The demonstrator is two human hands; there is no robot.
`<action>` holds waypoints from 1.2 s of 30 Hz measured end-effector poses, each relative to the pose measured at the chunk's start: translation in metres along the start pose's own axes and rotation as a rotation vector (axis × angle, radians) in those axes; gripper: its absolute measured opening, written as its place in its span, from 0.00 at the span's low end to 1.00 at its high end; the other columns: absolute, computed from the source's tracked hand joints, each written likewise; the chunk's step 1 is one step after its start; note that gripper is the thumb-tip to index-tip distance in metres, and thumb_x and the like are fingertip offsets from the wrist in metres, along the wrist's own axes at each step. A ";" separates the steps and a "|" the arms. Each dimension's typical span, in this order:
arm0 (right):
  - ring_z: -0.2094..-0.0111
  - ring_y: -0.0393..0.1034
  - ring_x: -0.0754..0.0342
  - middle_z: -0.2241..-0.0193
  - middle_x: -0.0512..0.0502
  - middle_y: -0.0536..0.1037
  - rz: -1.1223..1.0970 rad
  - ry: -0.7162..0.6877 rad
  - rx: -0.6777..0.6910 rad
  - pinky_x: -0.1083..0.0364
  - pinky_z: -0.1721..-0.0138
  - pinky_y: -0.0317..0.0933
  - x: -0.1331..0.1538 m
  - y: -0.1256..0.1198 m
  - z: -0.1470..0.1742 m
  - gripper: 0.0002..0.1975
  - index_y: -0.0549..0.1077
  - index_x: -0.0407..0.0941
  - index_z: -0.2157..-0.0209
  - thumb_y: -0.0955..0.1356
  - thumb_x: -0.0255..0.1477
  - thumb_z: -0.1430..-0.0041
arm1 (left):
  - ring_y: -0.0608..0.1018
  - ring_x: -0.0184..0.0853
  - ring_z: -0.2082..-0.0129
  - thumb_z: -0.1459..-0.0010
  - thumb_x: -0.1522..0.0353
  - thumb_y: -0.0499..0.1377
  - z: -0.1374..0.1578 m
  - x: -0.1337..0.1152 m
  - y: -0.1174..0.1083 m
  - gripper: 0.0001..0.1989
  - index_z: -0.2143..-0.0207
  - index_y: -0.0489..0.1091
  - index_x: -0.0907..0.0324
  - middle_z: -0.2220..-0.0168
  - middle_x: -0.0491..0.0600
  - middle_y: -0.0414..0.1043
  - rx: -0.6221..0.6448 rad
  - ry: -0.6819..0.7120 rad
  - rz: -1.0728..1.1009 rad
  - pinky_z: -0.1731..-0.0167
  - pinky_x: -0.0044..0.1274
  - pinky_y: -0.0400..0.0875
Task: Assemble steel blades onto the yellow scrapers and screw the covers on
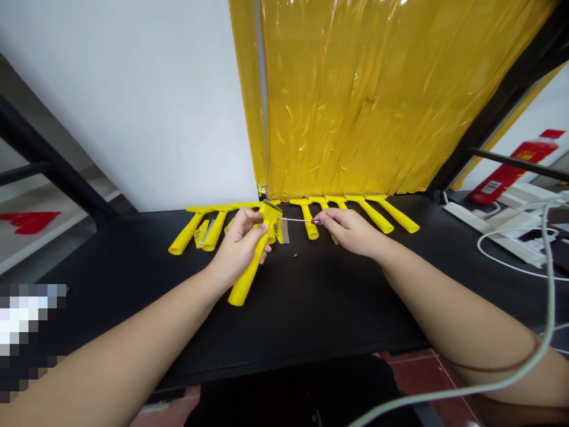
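My left hand [242, 240] is closed around a yellow scraper [247, 277], its hollow handle slanting down toward me and its head at the top. In my right hand [349, 230] is a screwdriver [296, 220] with a red handle, pinched between the fingers. Its thin shaft points left, and the tip is at the scraper's head; whether it sits in a screw is too small to tell. On the black table, a tiny metal piece [295, 255] lies between my hands. Behind my left hand lies a yellow plate [201, 233] with small metal parts on it.
Several more yellow scrapers [377, 214] lie along the table's back edge. Behind them stand a white panel [155, 107] and yellow plastic sheeting [355, 107]. On the right are a red bottle [511, 169], white power strips [493, 234] and a pale cable [551, 284] that loops across my right forearm.
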State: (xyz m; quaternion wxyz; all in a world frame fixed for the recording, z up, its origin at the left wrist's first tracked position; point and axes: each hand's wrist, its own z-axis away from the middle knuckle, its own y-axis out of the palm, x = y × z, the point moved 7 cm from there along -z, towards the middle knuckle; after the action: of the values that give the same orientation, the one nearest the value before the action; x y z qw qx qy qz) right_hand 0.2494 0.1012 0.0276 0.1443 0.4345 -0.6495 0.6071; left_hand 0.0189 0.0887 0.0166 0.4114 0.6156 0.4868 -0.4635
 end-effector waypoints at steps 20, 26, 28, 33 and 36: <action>0.69 0.67 0.52 0.71 0.48 0.73 0.031 -0.083 -0.084 0.53 0.65 0.58 0.006 0.004 0.001 0.13 0.68 0.46 0.64 0.63 0.39 0.29 | 0.77 0.29 0.80 0.40 0.64 0.64 0.001 -0.003 -0.001 0.16 0.60 0.57 0.54 0.65 0.41 0.65 -0.036 0.048 -0.006 0.88 0.19 0.68; 0.72 0.65 0.53 0.70 0.51 0.72 0.018 -0.139 -0.051 0.53 0.67 0.58 0.011 0.002 0.003 0.14 0.65 0.46 0.49 0.65 0.38 0.30 | 0.78 0.29 0.78 0.39 0.64 0.63 0.004 -0.003 0.000 0.14 0.60 0.58 0.54 0.65 0.41 0.66 -0.028 0.044 -0.007 0.87 0.18 0.69; 0.72 0.64 0.53 0.71 0.52 0.72 0.028 -0.163 -0.044 0.54 0.68 0.58 0.014 0.004 0.005 0.13 0.64 0.47 0.50 0.66 0.36 0.31 | 0.78 0.29 0.78 0.39 0.65 0.64 0.004 -0.003 -0.001 0.15 0.60 0.57 0.53 0.66 0.40 0.66 -0.038 0.043 0.009 0.87 0.18 0.68; 0.68 0.69 0.50 0.71 0.46 0.75 0.117 -0.055 -0.063 0.52 0.63 0.59 0.011 0.002 0.003 0.18 0.69 0.46 0.68 0.60 0.39 0.26 | 0.78 0.29 0.78 0.39 0.65 0.63 0.005 -0.005 0.001 0.15 0.60 0.57 0.53 0.66 0.41 0.66 -0.035 0.034 0.016 0.87 0.18 0.69; 0.70 0.67 0.52 0.71 0.49 0.74 0.037 -0.111 -0.040 0.53 0.66 0.58 0.014 0.002 0.005 0.11 0.69 0.47 0.60 0.63 0.40 0.28 | 0.78 0.30 0.78 0.39 0.65 0.63 0.005 -0.005 0.002 0.14 0.60 0.57 0.53 0.66 0.41 0.66 -0.039 0.030 0.006 0.88 0.19 0.69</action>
State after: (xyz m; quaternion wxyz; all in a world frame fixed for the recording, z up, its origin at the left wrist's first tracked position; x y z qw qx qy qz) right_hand 0.2412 0.0905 0.0351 0.1058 0.4525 -0.6764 0.5715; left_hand 0.0195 0.0820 0.0205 0.4173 0.6157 0.5000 -0.4436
